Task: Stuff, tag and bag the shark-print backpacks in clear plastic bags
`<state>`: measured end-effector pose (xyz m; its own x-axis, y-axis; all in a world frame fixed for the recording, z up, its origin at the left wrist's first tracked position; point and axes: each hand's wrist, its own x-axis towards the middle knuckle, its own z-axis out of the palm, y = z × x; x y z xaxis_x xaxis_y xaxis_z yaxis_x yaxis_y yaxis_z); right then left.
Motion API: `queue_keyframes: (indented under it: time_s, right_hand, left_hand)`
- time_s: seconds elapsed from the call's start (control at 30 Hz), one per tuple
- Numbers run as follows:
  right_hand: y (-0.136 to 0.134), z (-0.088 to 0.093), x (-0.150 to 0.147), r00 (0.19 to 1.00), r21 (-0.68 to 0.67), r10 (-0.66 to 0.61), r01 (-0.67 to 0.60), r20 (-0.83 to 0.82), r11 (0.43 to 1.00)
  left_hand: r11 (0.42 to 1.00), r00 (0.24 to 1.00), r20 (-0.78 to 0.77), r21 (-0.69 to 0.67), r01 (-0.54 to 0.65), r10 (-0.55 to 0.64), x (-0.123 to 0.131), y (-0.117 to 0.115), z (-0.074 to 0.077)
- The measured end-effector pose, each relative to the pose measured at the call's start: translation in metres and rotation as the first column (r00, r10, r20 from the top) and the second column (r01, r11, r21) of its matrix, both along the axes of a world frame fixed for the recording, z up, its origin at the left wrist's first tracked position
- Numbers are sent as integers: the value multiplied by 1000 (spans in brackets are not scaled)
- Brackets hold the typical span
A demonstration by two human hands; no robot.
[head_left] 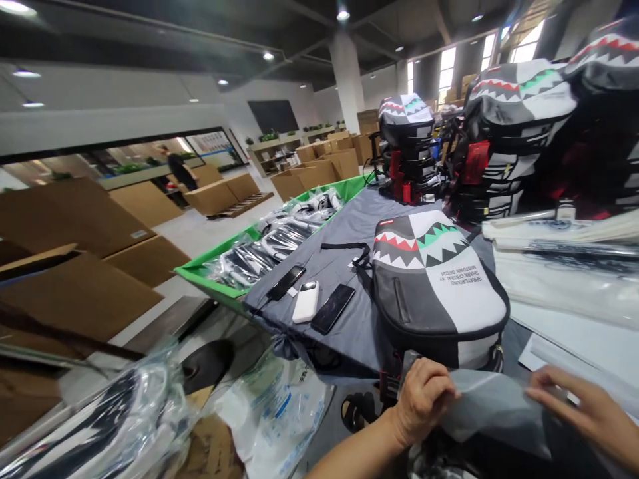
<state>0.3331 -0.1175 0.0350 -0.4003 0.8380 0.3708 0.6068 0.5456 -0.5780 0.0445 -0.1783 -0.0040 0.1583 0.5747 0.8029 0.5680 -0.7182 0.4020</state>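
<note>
A translucent plastic bag [494,399] stretches between my hands at the lower right. My left hand [423,399] is closed on its left edge, fingers curled. My right hand [582,409] pinches the opposite side between thumb and fingers. Beneath the plastic, something dark is mostly hidden and cut off by the frame's bottom edge. Just beyond my hands lies a grey, white and black backpack [439,286] with a red and green shark-tooth print, on the grey cloth-covered table [349,233].
Two dark phones [333,309] and a white power bank [305,302] lie left of the backpack. Stacked backpacks [519,100] rise behind it. A green bin [200,273] holds bagged backpacks. Flat plastic bags [569,279] lie right; cartons [64,219] stand left. A person [180,171] stands far off.
</note>
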Motion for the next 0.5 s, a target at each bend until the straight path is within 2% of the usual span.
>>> queue_keyframes:
  time_s: [0.07,0.17,0.27,0.33,0.4,0.43,0.5]
  right_hand:
    - [12,4,-2,995,-136,26,-39,-99,990]
    - [32,8,-25,976,-114,31,-57,-217,992]
    - [43,4,-47,969,-5,31,-33,-245,999]
    - [41,-3,-53,953,96,-102,135,-284,986]
    - [32,-12,-53,914,218,-230,312,-334,925]
    - [26,-16,-52,914,290,-230,332,-334,898]
    - [13,-21,-49,965,447,-115,213,-235,869]
  left_hand:
    - [998,999,34,-61,14,-11,2,-3,4]
    - [998,999,14,-45,-35,35,4,-5,5]
    - [995,990,-96,7,-103,103,6,-5,5]
    - [992,975,-182,24,-125,128,8,-5,6]
    - [989,962,-231,41,-141,147,10,-5,7]
    - [987,958,-238,48,-151,158,11,-5,7]
    - [986,955,-245,41,-164,170,12,-5,8]
